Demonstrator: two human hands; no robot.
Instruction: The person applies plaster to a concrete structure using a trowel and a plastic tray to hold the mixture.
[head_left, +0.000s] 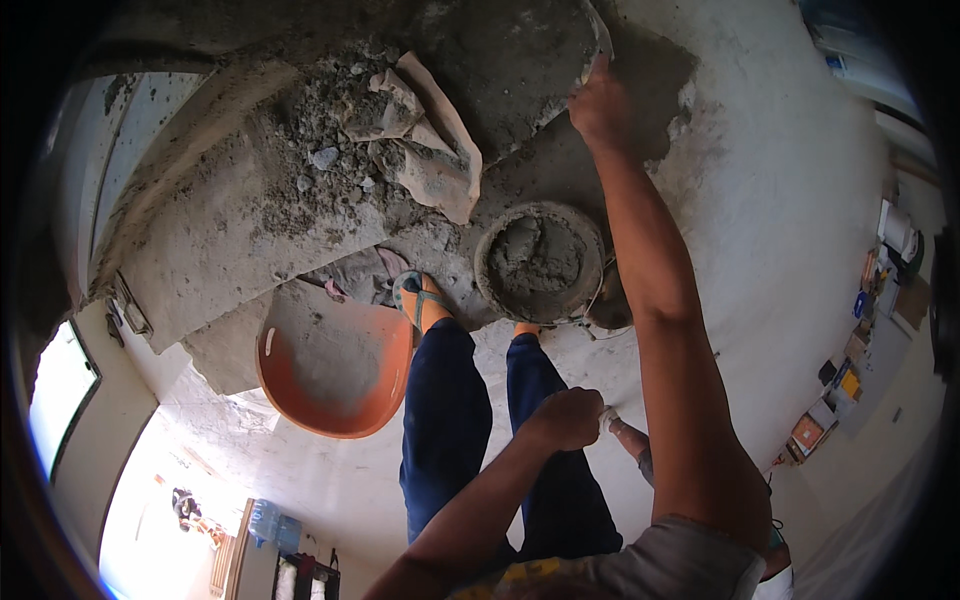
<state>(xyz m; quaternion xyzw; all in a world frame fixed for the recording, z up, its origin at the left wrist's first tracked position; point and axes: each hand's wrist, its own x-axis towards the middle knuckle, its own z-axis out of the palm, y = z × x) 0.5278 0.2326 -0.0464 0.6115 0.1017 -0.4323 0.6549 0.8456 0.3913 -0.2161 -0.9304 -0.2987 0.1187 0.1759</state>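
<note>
At the top of the head view my right hand (pixel 600 108) is closed around the handle of what looks like a trowel (pixel 601 38). Its narrow pale blade shows nearly edge-on against wet grey mortar (pixel 655 90) spread on the wall. My left hand (pixel 566 419) is a fist in front of my right leg; whatever its fingers may hold is hidden. Between my feet and the wet patch stands a round bucket (pixel 484 285) with thick grey mortar (pixel 538 255) in it, beyond the reach of my left hand.
An orange tub (pixel 290 412), coated grey inside, stands left of my feet. Crumbled mortar (pixel 310 170) and a torn paper bag (pixel 440 180) lie farther off. Another person's forearm (pixel 632 440) shows beside my left fist. Boxes and tools (pixel 840 390) line the right side.
</note>
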